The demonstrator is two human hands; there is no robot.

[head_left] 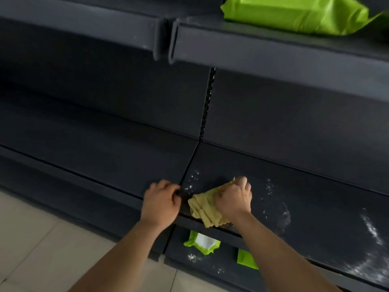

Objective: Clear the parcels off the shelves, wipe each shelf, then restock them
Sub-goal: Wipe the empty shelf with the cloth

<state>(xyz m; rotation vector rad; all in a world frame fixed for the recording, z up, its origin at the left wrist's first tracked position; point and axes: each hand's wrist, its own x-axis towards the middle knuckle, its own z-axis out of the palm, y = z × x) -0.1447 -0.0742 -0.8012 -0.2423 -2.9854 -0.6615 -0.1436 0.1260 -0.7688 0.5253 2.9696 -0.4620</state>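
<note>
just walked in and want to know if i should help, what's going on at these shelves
A person is wiping the middle shelf. The right hand grips a yellow cloth near its front edge; the left hand rests on that edge, fingers curled. White dust streaks the shelf to the right. One green parcel sits on the upper shelf; two others lie on the bottom shelf.

Open run along the dark metal middle shelf (305,186) toward 9 and 3 o'clock, only white dust streaks (372,230) there, but the left hand (162,202) and the right hand (233,199) gripping a crumpled yellow cloth (202,209) crowd the front edge, the dark upper shelf (273,51) carrying a lime-green plastic parcel (294,13) caps 12 o'clock, and a green-and-white plastic pouch (203,243) sits below at 6.
</note>
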